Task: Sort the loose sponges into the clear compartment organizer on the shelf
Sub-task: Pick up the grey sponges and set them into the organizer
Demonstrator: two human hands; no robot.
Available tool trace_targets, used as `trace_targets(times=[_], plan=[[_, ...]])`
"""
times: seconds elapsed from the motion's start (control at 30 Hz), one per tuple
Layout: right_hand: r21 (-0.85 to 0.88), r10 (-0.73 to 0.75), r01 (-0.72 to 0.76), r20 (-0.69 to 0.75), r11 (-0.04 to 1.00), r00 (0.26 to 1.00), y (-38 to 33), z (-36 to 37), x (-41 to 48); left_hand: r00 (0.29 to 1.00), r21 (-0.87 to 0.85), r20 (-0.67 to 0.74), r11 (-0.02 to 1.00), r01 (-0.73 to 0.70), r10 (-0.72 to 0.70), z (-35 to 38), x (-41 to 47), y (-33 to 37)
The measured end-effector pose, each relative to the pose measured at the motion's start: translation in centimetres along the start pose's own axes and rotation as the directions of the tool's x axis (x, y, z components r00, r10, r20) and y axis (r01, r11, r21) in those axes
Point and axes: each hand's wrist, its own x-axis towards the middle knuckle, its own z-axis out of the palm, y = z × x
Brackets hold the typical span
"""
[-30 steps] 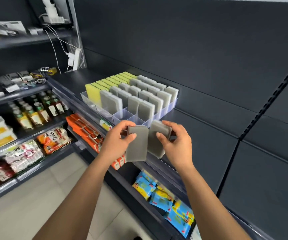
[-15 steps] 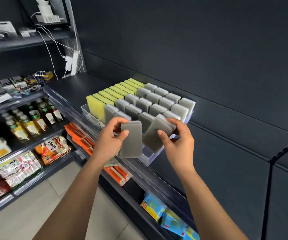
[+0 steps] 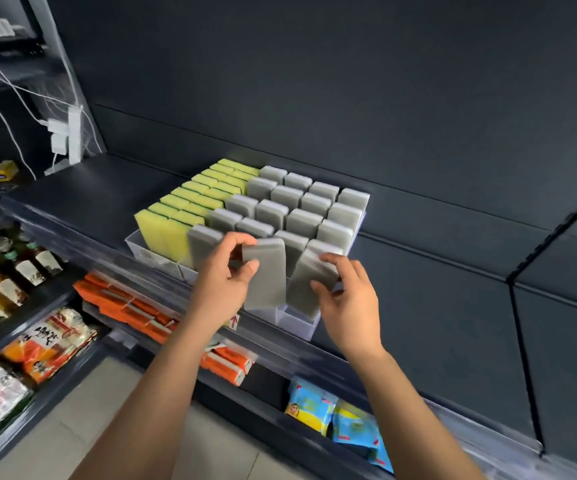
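Left hand (image 3: 226, 284): grip pinches a flat grey rectangular sponge (image 3: 267, 278), upright, before the clear plastic compartment organizer (image 3: 297, 322).
Right hand (image 3: 347, 308): grip pinches a second grey sponge (image 3: 309, 284), tilted.

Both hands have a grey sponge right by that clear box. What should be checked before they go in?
1. Left hand grips the left grey sponge: ok.
2. Right hand pinches the right grey sponge: ok.
3. Free slot at the near corner of the clear organizer: ok, looks bare.
4. Colour match: both are by the grey rows, away from the yellow sponges: ok.
5. Upright for sliding in: left grey sponge ok; right grey sponge tilted, not ok.
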Motion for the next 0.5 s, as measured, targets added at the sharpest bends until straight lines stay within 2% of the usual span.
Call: trace_targets(times=[0.13,0.2,0.33,0.5], plan=[[-0.197,-0.044,0.038,-0.027,0.980,0.999,-0.9,1.5,-1.1,0.995,0.009,0.076,0.998,-0.062,0.062,-1.1,0.6,-0.5],[-0.261,-0.018,0.013,-0.019,0.965,1.000,-1.0,2.2,-1.4,0.991,0.002,0.102,0.996,-0.092,0.091,-1.5,0.8,-0.7],[-0.352,0.041,-0.052,-0.040,0.934,0.998,-0.9,3.1,-2.0,0.970,0.018,0.143,0.979,-0.203,0.199,-2.0,1.6,-0.7],[-0.404,-0.043,-0.004,-0.107,0.915,0.993,-0.8,3.8,-2.2,0.925,0.093,0.185,0.931,-0.354,0.333,-1.8,2.2,-0.7]])
